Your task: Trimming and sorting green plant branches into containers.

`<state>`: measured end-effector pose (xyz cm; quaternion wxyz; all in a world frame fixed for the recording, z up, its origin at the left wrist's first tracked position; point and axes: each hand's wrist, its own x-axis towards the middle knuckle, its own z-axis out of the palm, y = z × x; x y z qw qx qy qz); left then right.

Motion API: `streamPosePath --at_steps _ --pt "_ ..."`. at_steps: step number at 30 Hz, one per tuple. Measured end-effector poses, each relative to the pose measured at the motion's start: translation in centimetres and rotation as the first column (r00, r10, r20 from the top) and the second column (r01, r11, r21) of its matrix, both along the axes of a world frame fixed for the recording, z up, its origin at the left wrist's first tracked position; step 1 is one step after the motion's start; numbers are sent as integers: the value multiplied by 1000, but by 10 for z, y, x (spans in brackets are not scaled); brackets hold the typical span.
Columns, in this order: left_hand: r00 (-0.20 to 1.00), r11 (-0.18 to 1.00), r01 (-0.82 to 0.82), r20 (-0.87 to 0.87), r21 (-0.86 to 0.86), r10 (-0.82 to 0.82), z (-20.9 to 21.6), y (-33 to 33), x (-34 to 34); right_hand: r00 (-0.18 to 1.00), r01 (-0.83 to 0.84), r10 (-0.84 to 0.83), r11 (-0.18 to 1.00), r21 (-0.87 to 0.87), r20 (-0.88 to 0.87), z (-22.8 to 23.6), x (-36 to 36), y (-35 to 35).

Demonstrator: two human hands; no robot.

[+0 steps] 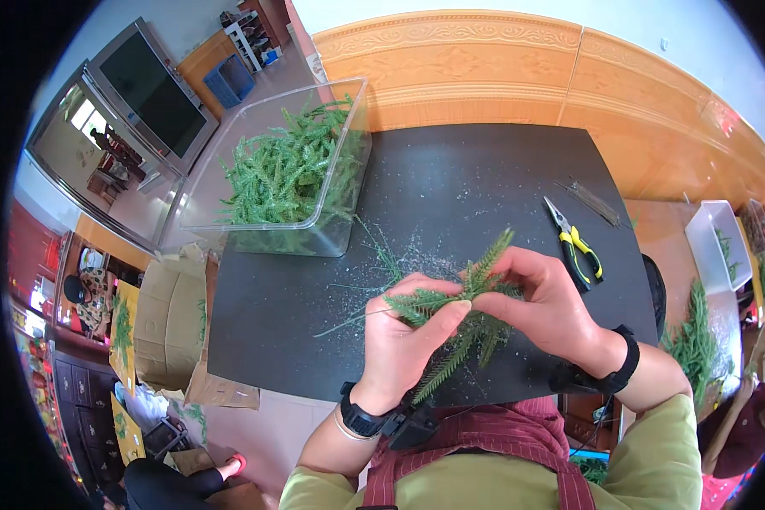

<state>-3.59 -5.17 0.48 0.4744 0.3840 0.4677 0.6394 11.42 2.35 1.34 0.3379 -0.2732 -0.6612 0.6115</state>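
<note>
A small bunch of green artificial pine sprigs (pixel 447 365) is between my two hands, above the near part of the dark table (pixel 501 170). My left hand (pixel 412 327) pinches the bunch near its centre, thumb pressed on the stems. From the other side my right hand (pixel 548 297) grips it with thumb and fingers, close to the left fingertips. One sprig points away from me, others fan left and toward me. Loose green sprigs (pixel 385 259) lie on the table just beyond my left hand. The exact joining point is hidden by my fingers.
A clear plastic bin (pixel 346 229) full of green sprigs stands at the table's far left. Pliers with yellow-black handles (pixel 580 255) and a bundle of thin wires (pixel 591 202) lie at the right. White crumbs dot the tabletop. A cardboard box (pixel 172 319) is left; people sit on both sides.
</note>
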Motion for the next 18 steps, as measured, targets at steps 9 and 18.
streamPosePath --at_steps 9,18 --pt "974 996 79 216 -46 -68 -5 6 -2 986 -50 -80 688 724 144 3 5 8" --pt "896 974 104 -444 199 -5 -5 5 -11 874 -468 465 727 -502 -141 5 12 30"
